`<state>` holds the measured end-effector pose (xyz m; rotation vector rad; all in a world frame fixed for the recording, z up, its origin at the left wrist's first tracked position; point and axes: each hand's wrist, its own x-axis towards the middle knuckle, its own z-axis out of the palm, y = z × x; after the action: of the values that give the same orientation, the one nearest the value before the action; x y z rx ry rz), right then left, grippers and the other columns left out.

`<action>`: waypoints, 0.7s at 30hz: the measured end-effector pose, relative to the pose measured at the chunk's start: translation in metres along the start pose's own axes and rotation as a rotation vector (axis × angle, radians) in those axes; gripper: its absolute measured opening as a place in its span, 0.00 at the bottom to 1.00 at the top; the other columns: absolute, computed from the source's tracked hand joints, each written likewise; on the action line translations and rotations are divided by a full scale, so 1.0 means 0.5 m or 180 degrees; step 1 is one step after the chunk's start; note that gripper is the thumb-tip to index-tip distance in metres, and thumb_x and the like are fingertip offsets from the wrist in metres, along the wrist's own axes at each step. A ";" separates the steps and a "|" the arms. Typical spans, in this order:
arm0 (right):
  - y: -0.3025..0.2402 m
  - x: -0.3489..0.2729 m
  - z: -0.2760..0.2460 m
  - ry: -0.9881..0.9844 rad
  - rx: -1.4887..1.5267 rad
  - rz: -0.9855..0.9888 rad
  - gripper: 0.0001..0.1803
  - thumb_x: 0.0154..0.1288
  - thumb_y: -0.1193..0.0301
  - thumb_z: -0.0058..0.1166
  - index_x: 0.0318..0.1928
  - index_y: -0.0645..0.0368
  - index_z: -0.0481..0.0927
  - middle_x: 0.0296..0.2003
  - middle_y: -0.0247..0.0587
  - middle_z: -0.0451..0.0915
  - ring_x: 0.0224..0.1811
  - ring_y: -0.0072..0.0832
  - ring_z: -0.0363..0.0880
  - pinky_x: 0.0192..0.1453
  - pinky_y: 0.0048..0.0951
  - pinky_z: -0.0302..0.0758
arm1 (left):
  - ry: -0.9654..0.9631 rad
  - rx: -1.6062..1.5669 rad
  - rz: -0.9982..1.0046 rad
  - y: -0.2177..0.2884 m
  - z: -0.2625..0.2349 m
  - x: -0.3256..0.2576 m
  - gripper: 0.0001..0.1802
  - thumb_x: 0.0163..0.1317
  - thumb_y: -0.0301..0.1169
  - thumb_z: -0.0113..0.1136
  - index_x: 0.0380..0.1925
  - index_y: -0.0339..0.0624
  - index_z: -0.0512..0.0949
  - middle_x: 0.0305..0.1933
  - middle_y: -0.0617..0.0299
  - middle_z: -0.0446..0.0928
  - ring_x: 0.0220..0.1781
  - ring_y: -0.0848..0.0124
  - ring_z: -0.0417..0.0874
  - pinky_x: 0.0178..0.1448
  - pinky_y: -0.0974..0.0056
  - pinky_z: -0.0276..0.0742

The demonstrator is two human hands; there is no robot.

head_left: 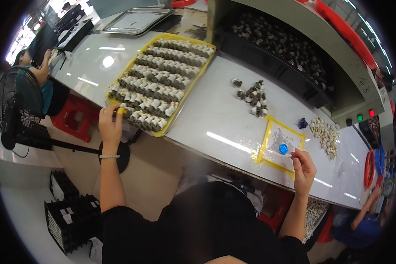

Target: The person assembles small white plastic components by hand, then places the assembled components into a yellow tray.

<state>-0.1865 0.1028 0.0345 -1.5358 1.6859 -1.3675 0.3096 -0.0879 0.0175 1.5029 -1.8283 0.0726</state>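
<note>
My left hand (pixel 111 125) is at the near left corner of a yellow-rimmed tray (pixel 174 119), with yellow wrapping on one fingertip. Its fingers are closed at a small white-and-dark cylindrical part (pixel 122 105) by the end of a row. Several slanting rows of such parts (pixel 156 78) fill the tray. Off to the right, my right hand (pixel 304 169) is raised with thumb and fingertips pinched together; anything between them is too small to make out. Just beyond it, a round blue cap (pixel 283 148) lies inside a yellow-taped rectangle (pixel 265 140) among tiny clear bits (pixel 279 136).
A loose cluster of white-and-dark parts (pixel 254 97) lies mid-table, with a pale heap of small pieces (pixel 324 135) farther right. A grey machine housing (pixel 352 83) covers a black bin of parts (pixel 281 50). A fan (pixel 17 99) stands left; other people sit at both ends.
</note>
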 end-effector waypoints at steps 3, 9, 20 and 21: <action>-0.003 -0.006 -0.010 0.0233 -0.0017 0.0099 0.12 0.60 0.79 0.51 0.45 0.68 0.77 0.36 0.41 0.77 0.40 0.25 0.74 0.47 0.23 0.70 | 0.0097 -0.0186 -0.0259 -0.022 -0.007 -0.005 0.09 0.64 0.27 0.49 0.38 0.36 0.77 0.36 0.51 0.73 0.39 0.57 0.74 0.45 0.62 0.70; 0.023 -0.019 -0.079 0.0793 -0.0463 0.0193 0.12 0.59 0.79 0.53 0.45 0.67 0.78 0.35 0.39 0.77 0.37 0.23 0.74 0.43 0.22 0.70 | 0.0639 0.0028 0.0430 0.188 0.009 0.021 0.13 0.56 0.24 0.57 0.42 0.35 0.75 0.45 0.49 0.74 0.50 0.55 0.72 0.54 0.58 0.67; 0.098 0.032 -0.227 0.1364 -0.1909 0.0677 0.15 0.53 0.77 0.59 0.43 0.61 0.80 0.35 0.36 0.78 0.33 0.22 0.76 0.36 0.23 0.72 | -0.1847 -0.1201 0.1667 0.550 0.278 0.032 0.18 0.49 0.23 0.59 0.42 0.37 0.72 0.38 0.49 0.72 0.42 0.53 0.74 0.47 0.56 0.72; 0.108 0.038 -0.236 0.1308 -0.2026 0.0609 0.15 0.52 0.77 0.59 0.43 0.61 0.80 0.35 0.36 0.78 0.33 0.23 0.76 0.36 0.23 0.72 | -0.1856 -0.1246 0.1713 0.551 0.289 0.032 0.18 0.49 0.23 0.59 0.42 0.37 0.72 0.38 0.49 0.72 0.42 0.53 0.74 0.47 0.56 0.72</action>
<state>-0.3166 0.1193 0.0373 -1.3939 2.6400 -1.1557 -0.0014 -0.0865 0.0343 0.7694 -2.4894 -0.4847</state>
